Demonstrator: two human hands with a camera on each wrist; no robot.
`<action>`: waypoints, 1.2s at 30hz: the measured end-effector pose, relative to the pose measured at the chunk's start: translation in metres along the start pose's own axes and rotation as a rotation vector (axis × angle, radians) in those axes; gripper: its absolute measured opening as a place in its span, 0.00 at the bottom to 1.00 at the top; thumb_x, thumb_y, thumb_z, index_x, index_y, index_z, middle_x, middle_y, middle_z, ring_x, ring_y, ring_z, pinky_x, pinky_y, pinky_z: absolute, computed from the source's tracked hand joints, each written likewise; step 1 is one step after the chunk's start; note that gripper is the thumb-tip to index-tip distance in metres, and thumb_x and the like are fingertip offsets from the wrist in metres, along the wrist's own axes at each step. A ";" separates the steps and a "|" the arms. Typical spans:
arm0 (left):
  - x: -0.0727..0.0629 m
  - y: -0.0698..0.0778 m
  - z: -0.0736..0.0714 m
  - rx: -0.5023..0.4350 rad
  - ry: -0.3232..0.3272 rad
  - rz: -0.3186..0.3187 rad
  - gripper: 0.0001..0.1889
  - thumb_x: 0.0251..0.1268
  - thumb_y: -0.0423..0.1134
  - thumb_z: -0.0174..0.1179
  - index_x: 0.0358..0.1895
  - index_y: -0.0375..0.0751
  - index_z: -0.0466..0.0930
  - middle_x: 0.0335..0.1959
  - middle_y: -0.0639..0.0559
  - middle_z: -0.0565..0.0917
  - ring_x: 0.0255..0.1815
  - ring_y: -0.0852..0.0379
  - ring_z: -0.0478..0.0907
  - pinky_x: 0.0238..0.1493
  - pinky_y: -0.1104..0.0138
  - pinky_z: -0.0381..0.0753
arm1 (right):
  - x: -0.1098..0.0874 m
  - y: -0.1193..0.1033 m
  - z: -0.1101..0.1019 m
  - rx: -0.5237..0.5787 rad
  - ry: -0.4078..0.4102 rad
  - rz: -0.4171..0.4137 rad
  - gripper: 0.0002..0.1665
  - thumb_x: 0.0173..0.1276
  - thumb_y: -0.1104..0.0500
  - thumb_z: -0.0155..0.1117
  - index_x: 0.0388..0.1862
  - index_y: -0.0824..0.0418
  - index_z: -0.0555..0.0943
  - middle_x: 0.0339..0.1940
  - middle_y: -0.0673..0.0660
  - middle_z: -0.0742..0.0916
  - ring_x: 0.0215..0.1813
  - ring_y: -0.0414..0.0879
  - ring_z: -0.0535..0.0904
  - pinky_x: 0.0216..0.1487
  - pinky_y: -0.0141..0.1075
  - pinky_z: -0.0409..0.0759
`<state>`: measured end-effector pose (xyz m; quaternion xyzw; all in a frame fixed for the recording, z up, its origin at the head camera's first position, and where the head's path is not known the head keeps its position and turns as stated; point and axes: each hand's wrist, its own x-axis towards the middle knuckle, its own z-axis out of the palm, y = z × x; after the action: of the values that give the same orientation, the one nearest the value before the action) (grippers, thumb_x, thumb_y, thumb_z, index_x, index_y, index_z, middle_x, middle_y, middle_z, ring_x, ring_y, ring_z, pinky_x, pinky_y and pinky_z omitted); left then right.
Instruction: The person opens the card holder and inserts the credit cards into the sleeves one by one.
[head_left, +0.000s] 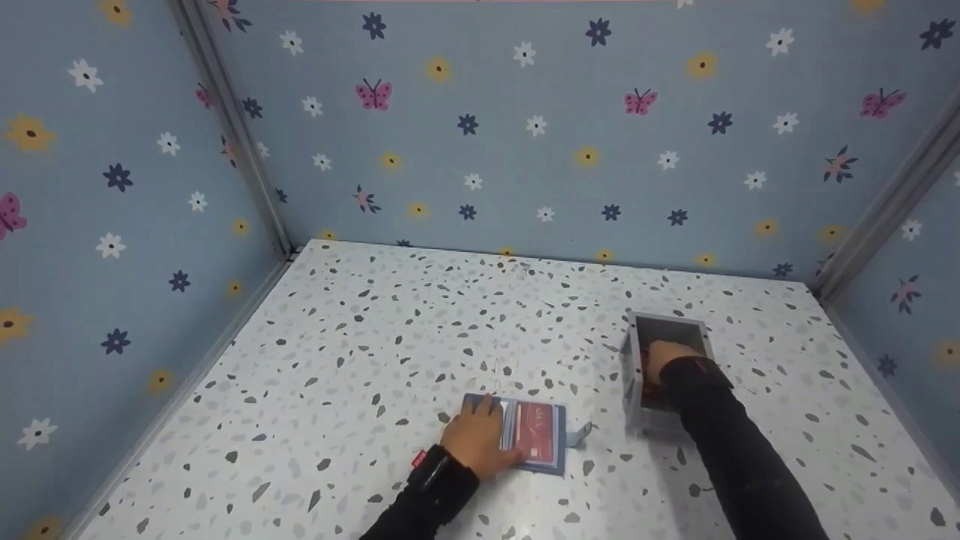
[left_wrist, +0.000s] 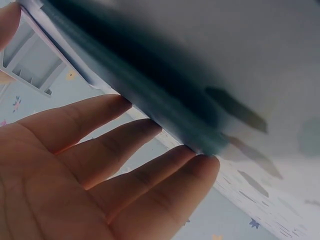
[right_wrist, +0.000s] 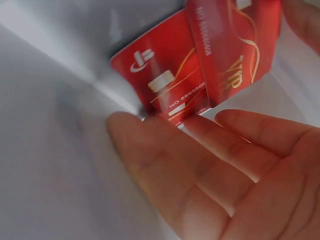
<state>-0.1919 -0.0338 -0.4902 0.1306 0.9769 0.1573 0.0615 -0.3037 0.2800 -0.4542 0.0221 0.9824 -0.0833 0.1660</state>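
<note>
An open blue-grey card holder [head_left: 559,450] lies on the table, a red card [head_left: 534,431] in its right-hand sleeve. My left hand [head_left: 478,442] rests across its left part, fingers extended and thumb reaching toward the card. In the left wrist view the fingertips [left_wrist: 202,167] meet the holder's edge. Inside a grey box [head_left: 632,394] to the right is my right hand [head_left: 666,360]. Several overlapping red cards [right_wrist: 230,55] are in the box, and the right fingertips [right_wrist: 127,122] are right at their lower edges. The thumb is partly out of view beside them.
The card holder's strap [head_left: 579,435] sticks out toward the box. White speckled tabletop [head_left: 420,322] lies under everything. Blue panels with flowers and butterflies [head_left: 525,150] stand at the back and both sides, with grey posts [head_left: 232,127] in the corners.
</note>
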 end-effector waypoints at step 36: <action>0.000 -0.001 0.000 0.000 0.014 0.018 0.43 0.50 0.61 0.68 0.63 0.32 0.74 0.69 0.33 0.70 0.69 0.32 0.66 0.65 0.43 0.73 | 0.024 0.003 0.005 -0.006 -0.019 -0.084 0.12 0.57 0.67 0.57 0.37 0.73 0.81 0.36 0.67 0.85 0.34 0.53 0.75 0.52 0.53 0.81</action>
<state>-0.1917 -0.0346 -0.4902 0.1383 0.9762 0.1586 0.0531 -0.3250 0.2826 -0.4673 -0.0203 0.9810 -0.0873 0.1719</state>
